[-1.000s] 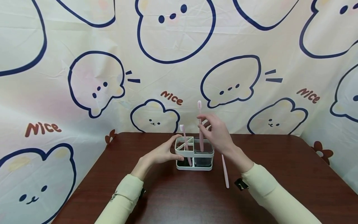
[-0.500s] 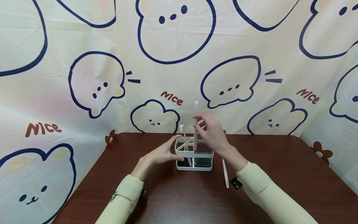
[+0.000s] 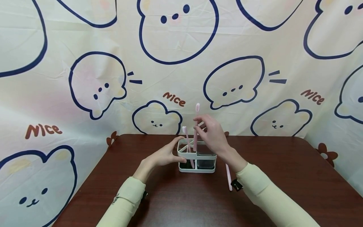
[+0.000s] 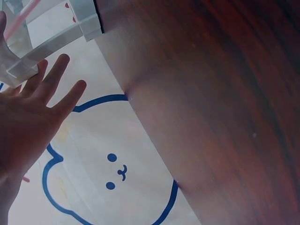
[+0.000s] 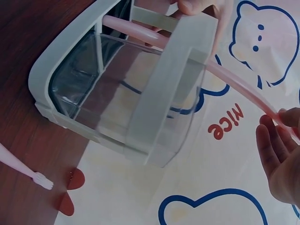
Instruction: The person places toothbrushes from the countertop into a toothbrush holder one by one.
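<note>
A white toothbrush holder (image 3: 206, 157) with divided slots and a clear cup (image 5: 126, 84) stands on the table. My left hand (image 3: 162, 155) grips its left side, thumb at the front and fingers toward the back; in the left wrist view several of its fingers (image 4: 51, 82) are spread. One pink toothbrush (image 3: 187, 140) leans in a left slot, bristles up. My right hand (image 3: 211, 129) pinches another pink toothbrush (image 3: 195, 135) upright by its upper handle. The handle's lower end is over the holder's left section, close to the middle divider; how deep it reaches is unclear.
A third pink toothbrush (image 3: 228, 178) lies on the brown table (image 3: 175, 201) right of the holder, partly hidden by the right forearm. Behind the table hangs a cream cloth (image 3: 158, 82) printed with bear faces.
My right hand has moved left with its toothbrush, from over the clear cup to the slotted left section. The left hand and the holder have stayed in place.
</note>
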Demonstrator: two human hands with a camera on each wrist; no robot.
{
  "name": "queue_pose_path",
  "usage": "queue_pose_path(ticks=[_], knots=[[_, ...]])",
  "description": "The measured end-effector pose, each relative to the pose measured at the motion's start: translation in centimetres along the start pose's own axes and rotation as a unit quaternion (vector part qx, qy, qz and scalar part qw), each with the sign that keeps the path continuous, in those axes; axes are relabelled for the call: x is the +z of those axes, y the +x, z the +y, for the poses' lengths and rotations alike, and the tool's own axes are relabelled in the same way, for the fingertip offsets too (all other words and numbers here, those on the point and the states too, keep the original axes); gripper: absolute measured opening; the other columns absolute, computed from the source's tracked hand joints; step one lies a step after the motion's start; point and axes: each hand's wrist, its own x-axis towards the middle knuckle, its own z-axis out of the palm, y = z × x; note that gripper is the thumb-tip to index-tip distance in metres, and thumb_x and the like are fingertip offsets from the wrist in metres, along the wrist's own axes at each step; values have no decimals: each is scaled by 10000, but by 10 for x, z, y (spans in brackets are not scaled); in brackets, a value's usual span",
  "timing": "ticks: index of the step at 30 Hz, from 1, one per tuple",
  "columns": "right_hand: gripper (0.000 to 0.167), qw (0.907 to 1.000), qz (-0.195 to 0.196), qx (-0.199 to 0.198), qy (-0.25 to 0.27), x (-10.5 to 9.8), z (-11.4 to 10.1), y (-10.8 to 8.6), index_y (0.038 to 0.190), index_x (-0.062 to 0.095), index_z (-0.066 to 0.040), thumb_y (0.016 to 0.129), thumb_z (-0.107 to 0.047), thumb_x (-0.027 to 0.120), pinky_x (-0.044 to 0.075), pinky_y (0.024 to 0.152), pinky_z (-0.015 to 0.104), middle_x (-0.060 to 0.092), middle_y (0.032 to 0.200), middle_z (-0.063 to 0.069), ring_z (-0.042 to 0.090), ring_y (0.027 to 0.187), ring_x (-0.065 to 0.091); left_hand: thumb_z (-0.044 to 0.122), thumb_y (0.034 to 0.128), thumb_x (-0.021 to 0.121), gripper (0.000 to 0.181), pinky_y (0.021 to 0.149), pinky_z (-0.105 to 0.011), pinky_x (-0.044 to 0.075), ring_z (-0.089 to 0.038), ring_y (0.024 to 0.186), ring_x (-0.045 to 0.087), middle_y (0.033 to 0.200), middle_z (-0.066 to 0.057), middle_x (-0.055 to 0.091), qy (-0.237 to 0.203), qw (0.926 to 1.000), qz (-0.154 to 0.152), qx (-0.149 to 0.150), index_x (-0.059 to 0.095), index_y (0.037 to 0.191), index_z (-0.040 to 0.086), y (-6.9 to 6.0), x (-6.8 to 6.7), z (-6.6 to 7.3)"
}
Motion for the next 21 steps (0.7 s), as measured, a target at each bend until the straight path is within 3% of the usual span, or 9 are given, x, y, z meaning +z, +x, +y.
queue_pose_path(ticks=[6, 21], knots=[[211, 9998, -194, -79, -30, 8, 5, -4, 1096, 676, -77, 893, -71, 732, 593, 681, 273, 669, 984, 66, 153, 782, 665, 494, 796, 798, 967, 1110, -589, 366, -245, 1309, 466, 1519, -49, 402, -42, 10000, 1, -8, 226, 1554, 309, -1, 0, 1], [172, 9987, -205, -247, -386, 22, 13, -16, 1036, 674, -101, 882, -55, 737, 572, 691, 274, 669, 940, 33, 129, 788, 638, 463, 804, 802, 955, 1119, -577, 362, -241, 1307, 470, 1520, -48, 404, -143, 9999, 2, -25, 232, 1554, 307, -2, 0, 1]])
